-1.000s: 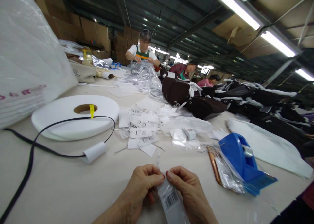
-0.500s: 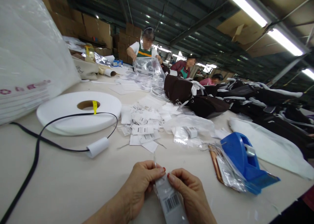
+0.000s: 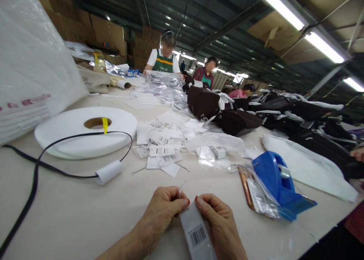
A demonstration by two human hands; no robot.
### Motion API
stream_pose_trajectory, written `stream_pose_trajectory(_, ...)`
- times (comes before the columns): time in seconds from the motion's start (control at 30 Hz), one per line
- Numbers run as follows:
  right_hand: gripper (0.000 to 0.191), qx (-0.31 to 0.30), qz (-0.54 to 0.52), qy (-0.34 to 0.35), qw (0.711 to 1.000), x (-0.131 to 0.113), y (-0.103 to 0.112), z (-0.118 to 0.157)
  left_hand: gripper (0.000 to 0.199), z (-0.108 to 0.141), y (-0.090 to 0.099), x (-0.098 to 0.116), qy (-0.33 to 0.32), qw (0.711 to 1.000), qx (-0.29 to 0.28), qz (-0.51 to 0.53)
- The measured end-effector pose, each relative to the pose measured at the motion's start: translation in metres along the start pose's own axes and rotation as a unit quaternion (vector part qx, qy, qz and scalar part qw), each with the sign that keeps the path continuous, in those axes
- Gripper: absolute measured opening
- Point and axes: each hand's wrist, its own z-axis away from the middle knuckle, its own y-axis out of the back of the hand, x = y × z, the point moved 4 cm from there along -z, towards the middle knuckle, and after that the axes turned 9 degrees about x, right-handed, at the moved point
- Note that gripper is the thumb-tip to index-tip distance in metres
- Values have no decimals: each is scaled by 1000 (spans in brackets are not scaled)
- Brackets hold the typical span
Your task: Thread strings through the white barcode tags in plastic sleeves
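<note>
A white barcode tag [image 3: 196, 229], in what looks like a clear sleeve, is held upright-slanted between my two hands at the bottom centre. My left hand [image 3: 163, 214] pinches its top left corner, and a thin string loop sticks up from between thumb and fingers. At the top right corner, my right hand [image 3: 218, 218] pinches the same tag, thumb in front; its other fingers curl behind and are partly hidden. Just beyond my hands lies a loose pile of printed white tags [image 3: 163, 150], some with strings.
A white roll of tape [image 3: 65, 138] and a black cord [image 3: 36, 176] lie left, beside a large plastic bag [image 3: 36, 74]. To the right sit a blue tape dispenser [image 3: 275, 180] and several sleeved tags [image 3: 260, 195]. Dark bags [image 3: 236, 121] are heaped behind; co-workers [image 3: 165, 59] stand across the table.
The view has shifted slightly. My hands still pinch the tag, and the string now stands as a loop above my left fingers. The co-worker opposite has lowered the clear plastic and stands more upright.
</note>
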Motion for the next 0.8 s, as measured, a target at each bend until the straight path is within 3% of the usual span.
stream_pose_trajectory(0.27, 29, 21, -3, 4, 1000, 1, 0, -2, 20, -4, -1, -4, 7, 1000, 0, -2)
stream_pose_trajectory(0.5, 31, 46, 52, 65, 995, 0, 10, 0, 17, -7, 3, -10, 24, 999, 26, 0)
stream_pose_trajectory(0.8, 29, 53, 67, 119, 989, -4, 8, -2, 17, -7, 5, -1, 38, 992, 37, 117)
